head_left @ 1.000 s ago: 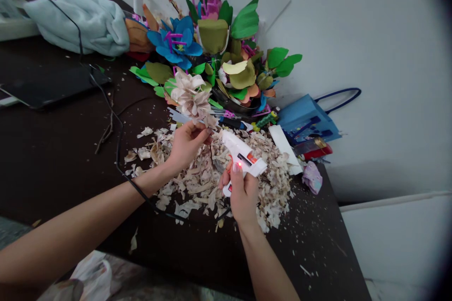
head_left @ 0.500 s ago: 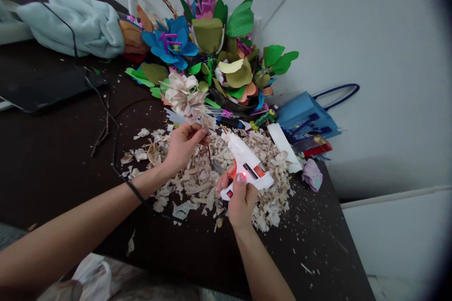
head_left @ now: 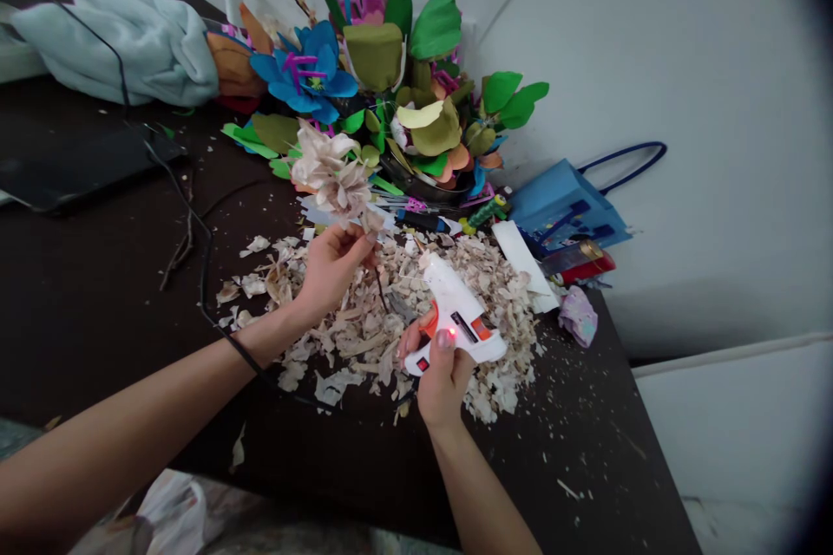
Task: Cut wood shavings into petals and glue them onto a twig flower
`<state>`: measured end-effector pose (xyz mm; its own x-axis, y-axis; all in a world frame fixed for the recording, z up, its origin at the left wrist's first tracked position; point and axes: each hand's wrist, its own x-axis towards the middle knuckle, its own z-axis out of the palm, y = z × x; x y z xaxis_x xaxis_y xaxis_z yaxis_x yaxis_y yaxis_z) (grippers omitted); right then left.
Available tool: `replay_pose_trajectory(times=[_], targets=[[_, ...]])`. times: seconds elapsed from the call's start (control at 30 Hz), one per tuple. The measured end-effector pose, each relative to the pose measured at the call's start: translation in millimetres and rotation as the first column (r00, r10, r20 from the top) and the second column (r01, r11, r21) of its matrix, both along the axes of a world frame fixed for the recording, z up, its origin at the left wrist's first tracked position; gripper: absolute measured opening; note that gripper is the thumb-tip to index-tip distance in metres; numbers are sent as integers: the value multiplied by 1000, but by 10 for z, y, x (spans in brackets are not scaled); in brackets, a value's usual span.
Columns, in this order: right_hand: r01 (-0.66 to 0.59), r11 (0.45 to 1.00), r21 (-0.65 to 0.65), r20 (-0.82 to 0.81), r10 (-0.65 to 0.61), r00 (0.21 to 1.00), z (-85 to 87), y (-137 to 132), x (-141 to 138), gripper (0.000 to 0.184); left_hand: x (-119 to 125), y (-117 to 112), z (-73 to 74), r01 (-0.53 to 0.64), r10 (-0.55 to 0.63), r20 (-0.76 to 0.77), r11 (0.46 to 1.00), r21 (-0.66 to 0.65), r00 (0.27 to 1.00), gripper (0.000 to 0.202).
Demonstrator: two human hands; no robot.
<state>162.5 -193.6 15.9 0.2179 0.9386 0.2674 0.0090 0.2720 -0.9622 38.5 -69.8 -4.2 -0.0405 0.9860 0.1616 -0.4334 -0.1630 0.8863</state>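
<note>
Holding glue gun, paper flower, hands near leaf-filled bowl

Paper flowers wall off the far side of the desk

Pale shavings lie low under both hands, so the left hand and right hand can pass above them. The glue gun narrows the gap between the hands. A black cord crosses the dark desk left of the shavings. More dark desk runs toward the near right corner, while the blue paper bag stands in the way farther right.
</note>
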Motion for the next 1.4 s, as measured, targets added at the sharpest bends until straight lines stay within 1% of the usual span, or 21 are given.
replay_pose_trajectory(times=[0.27, 0.43, 0.53, 0.63, 0.77, 0.83, 0.97, 1.17, 1.4], targets=[[41, 999, 13, -26, -41, 999, -55, -34, 8, 28, -3, -11, 8, 10, -10, -15, 1000, 29, 1000, 23], [73, 996, 41, -9, -73, 997, -63, -54, 34, 29, -9, 3, -3, 27, -26, 34, 1000, -6, 999, 23], [48, 999, 19, -24, -48, 999, -40, -79, 62, 31, -32, 25, 16, 60, -58, 100, 998, -10, 993, 24], [44, 999, -30, -67, -46, 997, -46, -117, 94, 32, -67, 56, 58, 125, -126, 183, 992, 16, 975, 25], [117, 993, -26, -131, -120, 984, -130, -174, 136, 32, -112, 92, 108, 198, -203, 262, 979, 47, 944, 25], [128, 991, -23, -150, -131, 980, -176, -206, 159, 32, -125, 98, 123, 218, -222, 283, 975, 49, 933, 25], [112, 993, -33, -180, -116, 977, -231, -260, 200, 32, -129, 91, 130, 251, -248, 301, 967, 30, 921, 25], [150, 987, -58, -187, -158, 970, -254, -289, 234, 33, -134, 80, 121, 309, -296, 331, 951, 12, 896, 22], [187, 979, -86, -153, -198, 968, -271, -306, 292, 35, -167, 99, 186, 328, -290, 468, 945, 1, 835, 16]])
